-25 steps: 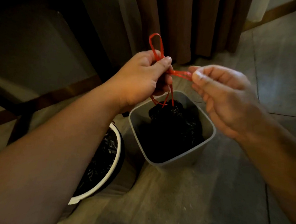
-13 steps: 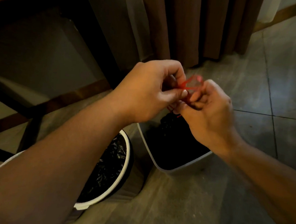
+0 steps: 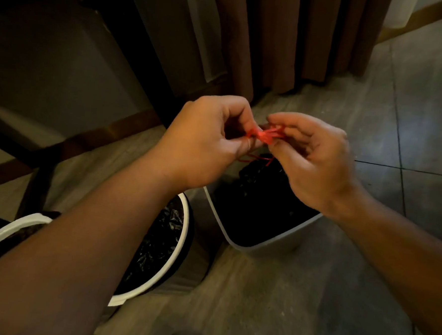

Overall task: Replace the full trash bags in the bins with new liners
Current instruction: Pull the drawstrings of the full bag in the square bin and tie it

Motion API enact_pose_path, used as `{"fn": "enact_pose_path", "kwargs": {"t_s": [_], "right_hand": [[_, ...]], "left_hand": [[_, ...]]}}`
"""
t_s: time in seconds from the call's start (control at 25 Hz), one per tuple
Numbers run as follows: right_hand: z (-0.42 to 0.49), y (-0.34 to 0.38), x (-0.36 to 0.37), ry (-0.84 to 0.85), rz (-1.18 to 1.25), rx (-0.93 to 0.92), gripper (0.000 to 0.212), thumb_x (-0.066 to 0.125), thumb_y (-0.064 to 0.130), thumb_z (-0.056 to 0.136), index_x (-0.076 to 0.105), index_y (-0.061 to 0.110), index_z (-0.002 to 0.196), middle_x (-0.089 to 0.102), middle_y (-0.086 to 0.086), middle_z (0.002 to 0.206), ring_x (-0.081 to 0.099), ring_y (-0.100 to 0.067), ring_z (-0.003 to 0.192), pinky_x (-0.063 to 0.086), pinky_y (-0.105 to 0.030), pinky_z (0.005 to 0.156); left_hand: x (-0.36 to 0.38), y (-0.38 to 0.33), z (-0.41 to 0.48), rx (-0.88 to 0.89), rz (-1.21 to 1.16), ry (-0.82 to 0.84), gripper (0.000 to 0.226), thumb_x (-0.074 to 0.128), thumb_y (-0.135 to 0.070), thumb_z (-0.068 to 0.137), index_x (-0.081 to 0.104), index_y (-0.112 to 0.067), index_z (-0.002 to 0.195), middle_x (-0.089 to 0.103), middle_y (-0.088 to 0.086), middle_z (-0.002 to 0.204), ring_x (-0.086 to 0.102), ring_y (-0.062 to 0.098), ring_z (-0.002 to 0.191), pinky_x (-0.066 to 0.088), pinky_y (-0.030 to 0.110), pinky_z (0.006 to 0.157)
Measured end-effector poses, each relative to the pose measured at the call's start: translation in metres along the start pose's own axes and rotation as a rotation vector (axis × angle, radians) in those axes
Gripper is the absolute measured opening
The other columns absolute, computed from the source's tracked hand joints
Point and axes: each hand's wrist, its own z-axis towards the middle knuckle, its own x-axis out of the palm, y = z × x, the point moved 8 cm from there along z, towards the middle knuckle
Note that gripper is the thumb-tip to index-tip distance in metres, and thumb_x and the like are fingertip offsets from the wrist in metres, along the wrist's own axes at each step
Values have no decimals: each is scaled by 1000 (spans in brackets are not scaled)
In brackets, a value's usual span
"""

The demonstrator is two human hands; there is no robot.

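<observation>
1. The left hand (image 3: 203,143) and right hand (image 3: 316,160) each pinch the thin red drawstring (image 3: 264,136), bunched between their fingertips.
2. Its strands run down to the crinkled black bag (image 3: 259,193) gathered inside the square grey bin (image 3: 238,242).
3. Beside it on the tile floor (image 3: 271,300), a round white-rimmed bin (image 3: 185,232) holds glossy black plastic.

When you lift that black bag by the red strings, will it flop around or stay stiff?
Probably floppy: the black bag looks thin and crinkled, slumped inside the square bin. It would likely hang and sway from the red strings, which both hands pinch. Its weight can't be judged; the contents are hidden.
</observation>
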Motion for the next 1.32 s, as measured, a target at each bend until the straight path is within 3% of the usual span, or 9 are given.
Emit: {"fn": "enact_pose_path", "kwargs": {"t_s": [0.12, 0.24, 0.36, 0.48, 0.72, 1.04, 1.12, 1.2, 1.32], "right_hand": [[5, -16, -10, -85, 456, 156, 17, 68, 20, 99, 79, 18, 111, 78, -13, 108, 77, -30, 101, 62, -34, 85], [5, -62, -33, -296, 760, 545, 13, 66, 5, 94, 78, 9, 96, 79, -18, 95, 79, -33, 93, 63, -41, 82], [-14, -105, -60, -461, 831, 810, 16, 52, -2, 101, 63, 11, 102, 76, -9, 73, 78, -23, 74, 64, -37, 68], [-32, -132, -72, -490, 764, 922, 22, 47, -4, 102, 58, 14, 98, 74, -5, 65, 76, -17, 63, 63, -32, 60], [-41, -149, -70, -520, 766, 965, 25, 44, -9, 102, 56, 13, 100, 74, -5, 62, 75, -15, 59, 65, -32, 60], [-42, -145, -71, -602, 777, 975, 26, 42, -9, 101, 56, 13, 98, 68, -4, 59, 67, -11, 54, 62, -28, 58], [-40, -141, -74, -595, 736, 936, 23, 44, -6, 98, 57, 13, 101, 63, -3, 60, 61, -11, 51, 61, -28, 57], [-36, -136, -74, -480, 572, 904, 21, 48, -1, 95, 62, 12, 104, 62, -1, 58, 61, -13, 48, 60, -30, 56], [-40, -132, -84, -325, 119, 792, 12, 62, 13, 95, 73, 18, 91, 66, 0, 61, 64, -18, 54, 58, -40, 61]], "left_hand": [[0, 20, -5, -86, -257, -99, 11, 81, -13, 88, 70, -9, 89, 79, 12, 104, 76, 31, 100, 62, 52, 90], [5, 68, -27, -309, -696, -271, 16, 80, -20, 84, 71, -8, 90, 79, 12, 109, 75, 28, 109, 60, 46, 98], [29, 120, -67, -619, -1235, -480, 19, 76, -21, 82, 72, -9, 95, 78, 12, 104, 77, 22, 98, 63, 36, 88], [49, 142, -92, -747, -1382, -623, 18, 75, -18, 80, 71, -8, 95, 76, 9, 91, 78, 18, 84, 65, 32, 79], [48, 153, -108, -806, -1335, -798, 4, 66, -8, 98, 69, -6, 95, 74, 8, 82, 77, 16, 75, 65, 34, 79], [46, 147, -109, -696, -1320, -786, 5, 63, -9, 100, 67, -8, 97, 74, 8, 84, 78, 18, 82, 65, 41, 82], [47, 136, -100, -654, -1127, -690, 9, 63, -12, 102, 65, -12, 93, 74, 12, 85, 77, 23, 87, 63, 46, 89], [54, 121, -85, -662, -777, -498, 9, 71, -24, 98, 64, -20, 102, 74, 16, 100, 76, 28, 97, 63, 44, 88], [74, 98, -56, -544, -206, -148, 63, 85, -55, 76, 52, -44, 128, 59, 0, 134, 63, 15, 116, 58, 34, 93]]}}
